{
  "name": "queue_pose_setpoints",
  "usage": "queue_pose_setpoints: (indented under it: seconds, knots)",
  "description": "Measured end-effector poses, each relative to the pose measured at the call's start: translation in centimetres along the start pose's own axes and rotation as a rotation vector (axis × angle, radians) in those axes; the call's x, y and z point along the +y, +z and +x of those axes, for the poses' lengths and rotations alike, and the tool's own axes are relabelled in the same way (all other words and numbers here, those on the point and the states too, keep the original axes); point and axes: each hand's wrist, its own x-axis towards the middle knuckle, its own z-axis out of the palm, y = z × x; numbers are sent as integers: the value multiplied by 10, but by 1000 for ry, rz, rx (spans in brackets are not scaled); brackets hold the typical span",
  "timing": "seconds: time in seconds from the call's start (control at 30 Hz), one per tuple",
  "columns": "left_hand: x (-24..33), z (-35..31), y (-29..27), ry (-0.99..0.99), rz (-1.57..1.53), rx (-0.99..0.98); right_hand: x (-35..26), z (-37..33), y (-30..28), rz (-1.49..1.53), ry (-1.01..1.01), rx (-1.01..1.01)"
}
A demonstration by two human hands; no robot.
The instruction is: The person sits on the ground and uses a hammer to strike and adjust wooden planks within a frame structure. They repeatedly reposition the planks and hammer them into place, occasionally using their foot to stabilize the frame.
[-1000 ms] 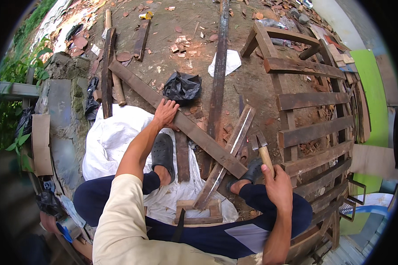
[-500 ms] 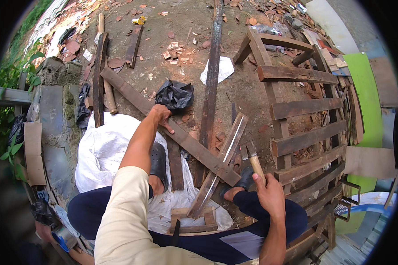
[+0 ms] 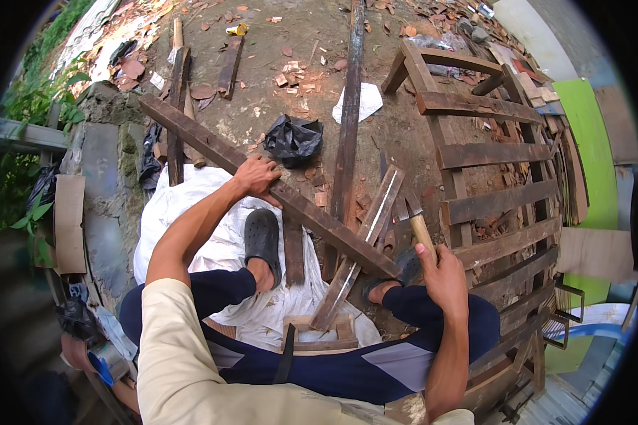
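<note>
Slanting from the far left toward my right foot is a long brown wooden plank [image 3: 326, 225]. My left hand [image 3: 257, 176] is closed over its middle, fingers wrapped on the far edge. The plank's near right end crosses over a board with a white stripe [image 3: 384, 205]. In my right hand [image 3: 443, 275] is a claw hammer [image 3: 422, 234], gripped by its pale wooden handle with the metal head pointing away. The hammer is apart from the plank. A shorter board [image 3: 293, 248] lies below the plank, on a white sack [image 3: 184, 216].
A slatted wooden frame [image 3: 500, 154] stands along the right. Just beyond the plank lies a black plastic bag [image 3: 295, 142]. A long dark beam [image 3: 349, 127] runs away from me. A small wooden frame [image 3: 326, 346] rests near my lap. At left is a concrete block wall [image 3: 103, 177].
My left hand has shifted its hold, and the plank has tipped so that its side face shows more. The hammer stays in my right hand. The view has moved slightly.
</note>
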Motion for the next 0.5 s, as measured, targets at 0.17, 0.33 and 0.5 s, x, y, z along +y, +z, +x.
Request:
queue_pose_setpoints:
  seconds: [0.17, 0.33, 0.5]
  knots:
    - [13, -29, -38, -225, 13, 32, -1, -9, -8, 22, -17, 13]
    - [46, -25, -46, -395, -23, 229, 4, -9, -9, 64, -39, 45]
    - [71, 8, 2, -561, -61, 315, 7, -9, -11, 99, -39, 50]
